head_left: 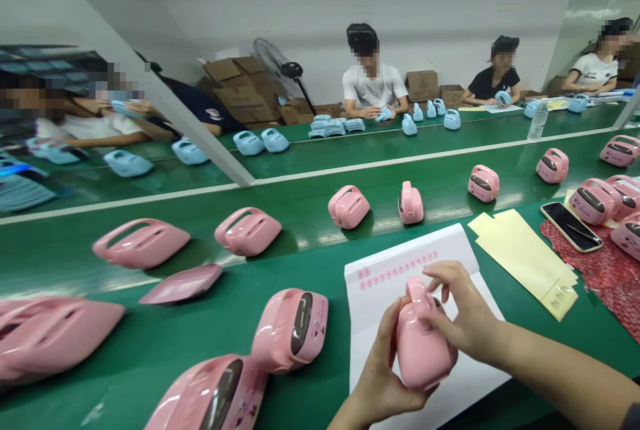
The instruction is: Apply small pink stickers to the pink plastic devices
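Pink case (pixel 423 358) held above a white sheet (pixel 367 327), both hands engaged.
Its lower side is clasped by the left hand (pixel 384 377); by the handle, the thumb of the right hand (pixel 465 317) is laid on the shell, fingers raised beyond – whether anything is pinched cannot be told. Pink marks (pixel 400 271) are seen just beyond the grip. The glossy shell could be dropped if the left hold were loosened under a push – or scuffed against the pink unit (pixel 285 333) left of the grip.
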Available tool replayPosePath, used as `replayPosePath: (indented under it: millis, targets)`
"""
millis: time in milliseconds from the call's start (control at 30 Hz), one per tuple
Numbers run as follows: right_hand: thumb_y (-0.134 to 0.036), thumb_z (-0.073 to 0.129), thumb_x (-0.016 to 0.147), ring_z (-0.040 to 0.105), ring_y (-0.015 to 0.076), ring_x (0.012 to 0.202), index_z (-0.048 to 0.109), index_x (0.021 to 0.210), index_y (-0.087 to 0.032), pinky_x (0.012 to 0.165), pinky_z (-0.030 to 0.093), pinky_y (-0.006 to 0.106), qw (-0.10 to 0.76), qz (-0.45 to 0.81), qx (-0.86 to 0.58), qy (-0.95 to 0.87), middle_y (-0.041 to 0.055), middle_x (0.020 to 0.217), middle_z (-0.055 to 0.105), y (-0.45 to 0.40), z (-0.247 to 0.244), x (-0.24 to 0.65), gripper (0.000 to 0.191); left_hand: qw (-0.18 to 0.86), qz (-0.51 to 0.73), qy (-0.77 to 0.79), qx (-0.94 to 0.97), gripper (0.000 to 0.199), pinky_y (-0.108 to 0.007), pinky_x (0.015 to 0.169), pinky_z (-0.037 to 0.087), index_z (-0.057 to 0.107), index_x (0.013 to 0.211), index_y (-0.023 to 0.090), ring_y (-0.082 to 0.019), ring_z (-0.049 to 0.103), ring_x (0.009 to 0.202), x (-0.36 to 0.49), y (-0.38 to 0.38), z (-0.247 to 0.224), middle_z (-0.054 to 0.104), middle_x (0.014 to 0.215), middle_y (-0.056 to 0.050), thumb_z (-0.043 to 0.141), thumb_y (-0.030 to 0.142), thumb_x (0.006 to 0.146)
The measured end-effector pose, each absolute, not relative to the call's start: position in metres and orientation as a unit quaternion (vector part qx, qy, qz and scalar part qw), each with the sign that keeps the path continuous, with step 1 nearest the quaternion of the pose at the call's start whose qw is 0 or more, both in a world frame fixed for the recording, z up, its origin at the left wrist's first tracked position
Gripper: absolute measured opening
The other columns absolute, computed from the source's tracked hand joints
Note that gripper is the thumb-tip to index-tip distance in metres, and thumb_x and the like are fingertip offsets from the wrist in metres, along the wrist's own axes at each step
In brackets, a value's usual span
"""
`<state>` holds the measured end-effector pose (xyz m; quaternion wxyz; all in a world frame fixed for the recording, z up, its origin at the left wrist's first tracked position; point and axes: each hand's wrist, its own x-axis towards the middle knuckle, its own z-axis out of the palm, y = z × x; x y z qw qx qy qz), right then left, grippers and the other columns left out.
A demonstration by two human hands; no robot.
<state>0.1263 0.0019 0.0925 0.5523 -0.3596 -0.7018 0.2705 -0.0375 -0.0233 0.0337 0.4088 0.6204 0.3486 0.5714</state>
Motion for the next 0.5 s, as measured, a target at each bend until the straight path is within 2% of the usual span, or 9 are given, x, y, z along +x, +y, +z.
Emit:
replayPosePath:
  millis: [100, 200, 300, 367, 433, 500]
  targets:
    - [-0.026, 0.063, 0.072, 0.053, 0.0238, 0.099, 0.039, 0.12, -0.024, 0.083, 0.046, 0.044, 0.529, 0.28, -0.456, -0.659, 0.0102, 0.113, 0.05, 0.016, 0.088, 0.133, 0.054, 0.554, 0.573, 0.375, 0.473, 0.082, -0.048, 0.087, 0.047, 0.058, 0.119, 0.03, -0.039, 0.057, 0.105, -0.019, -0.028, 0.045, 0.06, 0.12, -0.011, 0.085, 0.036, 0.042]
    - [-0.034, 0.056, 0.076, 0.055, 0.0241, 0.101, 0.039, 0.119, -0.021, 0.088, 0.043, 0.047, 0.5, 0.379, -0.518, -0.581, 0.0115, 0.112, 0.053, 0.024, 0.078, 0.142, 0.049, 0.657, 0.572, 0.373, 0.318, 0.08, -0.048, 0.081, 0.049, 0.055, 0.121, 0.027, -0.037, 0.059, 0.101, -0.002, -0.027, 0.056, 0.061, 0.119, -0.013, 0.078, 0.055, 0.049]
    - [-0.045, 0.052, 0.079, 0.056, 0.0237, 0.103, 0.04, 0.118, -0.02, 0.09, 0.042, 0.045, 0.5, 0.465, -0.515, -0.519, 0.0111, 0.108, 0.055, 0.023, 0.068, 0.148, 0.048, 0.667, 0.596, 0.382, 0.232, 0.072, -0.047, 0.085, 0.048, 0.052, 0.124, 0.027, -0.035, 0.057, 0.105, 0.008, -0.021, 0.062, 0.061, 0.12, -0.011, 0.069, 0.059, 0.061]
    - [-0.054, 0.054, 0.076, 0.056, 0.0244, 0.104, 0.039, 0.118, -0.02, 0.092, 0.041, 0.044, 0.504, 0.511, -0.495, -0.49, 0.0122, 0.109, 0.055, 0.017, 0.063, 0.149, 0.057, 0.672, 0.599, 0.387, 0.199, 0.067, -0.047, 0.087, 0.047, 0.053, 0.124, 0.027, -0.034, 0.058, 0.104, 0.01, -0.019, 0.062, 0.063, 0.116, -0.011, 0.064, 0.059, 0.067]
    - [-0.061, 0.059, 0.07, 0.054, 0.0263, 0.108, 0.039, 0.12, -0.02, 0.094, 0.039, 0.045, 0.502, 0.553, -0.479, -0.462, 0.0145, 0.115, 0.052, 0.01, 0.06, 0.149, 0.068, 0.665, 0.608, 0.39, 0.19, 0.069, -0.047, 0.086, 0.047, 0.052, 0.125, 0.027, -0.034, 0.059, 0.103, 0.01, -0.018, 0.061, 0.064, 0.115, -0.011, 0.064, 0.059, 0.066]
    - [-0.066, 0.062, 0.064, 0.05, 0.0283, 0.115, 0.04, 0.122, -0.021, 0.096, 0.038, 0.046, 0.5, 0.584, -0.474, -0.43, 0.0165, 0.124, 0.048, 0.001, 0.058, 0.146, 0.076, 0.634, 0.635, 0.391, 0.207, 0.077, -0.045, 0.083, 0.049, 0.048, 0.127, 0.028, -0.033, 0.06, 0.101, 0.01, -0.019, 0.06, 0.063, 0.116, -0.01, 0.07, 0.056, 0.059]
